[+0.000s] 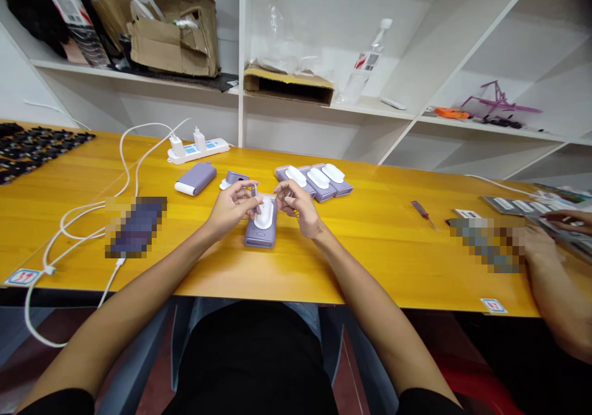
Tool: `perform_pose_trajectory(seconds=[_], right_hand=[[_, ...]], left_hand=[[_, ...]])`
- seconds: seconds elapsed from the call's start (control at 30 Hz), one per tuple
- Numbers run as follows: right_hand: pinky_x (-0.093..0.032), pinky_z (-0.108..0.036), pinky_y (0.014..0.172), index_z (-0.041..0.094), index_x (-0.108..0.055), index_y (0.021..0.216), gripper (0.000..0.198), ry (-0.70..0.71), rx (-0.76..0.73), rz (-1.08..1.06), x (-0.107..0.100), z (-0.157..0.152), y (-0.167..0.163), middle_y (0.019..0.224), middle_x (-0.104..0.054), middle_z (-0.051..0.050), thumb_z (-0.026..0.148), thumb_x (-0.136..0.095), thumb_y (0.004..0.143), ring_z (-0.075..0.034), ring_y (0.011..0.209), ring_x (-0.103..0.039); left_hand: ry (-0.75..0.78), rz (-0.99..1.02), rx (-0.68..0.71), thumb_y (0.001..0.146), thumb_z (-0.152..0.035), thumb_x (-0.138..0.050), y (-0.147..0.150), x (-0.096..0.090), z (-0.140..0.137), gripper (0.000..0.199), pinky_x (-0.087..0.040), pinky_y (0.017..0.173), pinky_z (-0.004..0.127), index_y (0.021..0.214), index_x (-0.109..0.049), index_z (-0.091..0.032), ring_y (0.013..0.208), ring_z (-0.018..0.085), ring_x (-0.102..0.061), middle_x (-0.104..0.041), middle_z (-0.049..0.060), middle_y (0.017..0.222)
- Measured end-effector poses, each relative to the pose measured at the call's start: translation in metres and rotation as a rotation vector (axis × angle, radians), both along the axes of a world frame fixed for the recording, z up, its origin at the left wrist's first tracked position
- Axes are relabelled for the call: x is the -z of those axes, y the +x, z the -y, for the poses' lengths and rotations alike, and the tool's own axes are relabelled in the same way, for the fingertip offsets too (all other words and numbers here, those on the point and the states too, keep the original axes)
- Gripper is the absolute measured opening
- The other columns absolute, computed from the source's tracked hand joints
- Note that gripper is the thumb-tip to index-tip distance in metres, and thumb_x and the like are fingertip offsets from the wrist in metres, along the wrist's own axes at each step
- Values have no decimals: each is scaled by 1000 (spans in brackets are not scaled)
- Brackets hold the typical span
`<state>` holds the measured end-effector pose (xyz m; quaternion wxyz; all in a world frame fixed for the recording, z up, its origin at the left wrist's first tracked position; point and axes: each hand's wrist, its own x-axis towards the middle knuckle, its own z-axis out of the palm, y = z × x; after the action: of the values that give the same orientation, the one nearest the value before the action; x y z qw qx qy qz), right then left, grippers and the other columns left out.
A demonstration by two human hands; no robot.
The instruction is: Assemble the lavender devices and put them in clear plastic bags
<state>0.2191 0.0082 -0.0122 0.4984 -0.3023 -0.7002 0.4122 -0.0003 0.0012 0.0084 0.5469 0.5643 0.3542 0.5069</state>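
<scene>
In front of me on the table lies a purple box-shaped device point(260, 235) with a white oval piece point(264, 215) on top. My left hand point(231, 208) is over its left side, pinching a small greyish strip point(254, 194) between thumb and fingers. My right hand point(298, 204) is at the device's upper right with fingers curled together; whatever they hold is too small to make out. Just behind my hands are another purple piece with a white part point(234, 178) and a row of three similar purple devices point(319, 188) topped with white ovals.
A purple-and-white device point(196, 179) and a power strip point(198, 150) stand at the back left. A white cable point(87, 208) loops around a blurred-out phone-like object point(137, 227). A screwdriver point(423, 214) lies to the right. Another person's arm point(552, 273) reaches in at far right.
</scene>
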Motion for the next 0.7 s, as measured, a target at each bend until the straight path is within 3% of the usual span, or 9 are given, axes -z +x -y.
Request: perform_pose_trajectory(seconds=[0.7], right_hand=[[-31, -29, 54, 20, -66, 94, 22, -73, 67, -3, -6, 5, -5, 61, -57, 3, 39, -59, 87, -13, 53, -42]], left_hand=[[4, -5, 9, 77, -37, -93, 0, -3, 3, 60, -56, 59, 26, 125, -67, -13, 64, 16, -70, -69, 0, 77]])
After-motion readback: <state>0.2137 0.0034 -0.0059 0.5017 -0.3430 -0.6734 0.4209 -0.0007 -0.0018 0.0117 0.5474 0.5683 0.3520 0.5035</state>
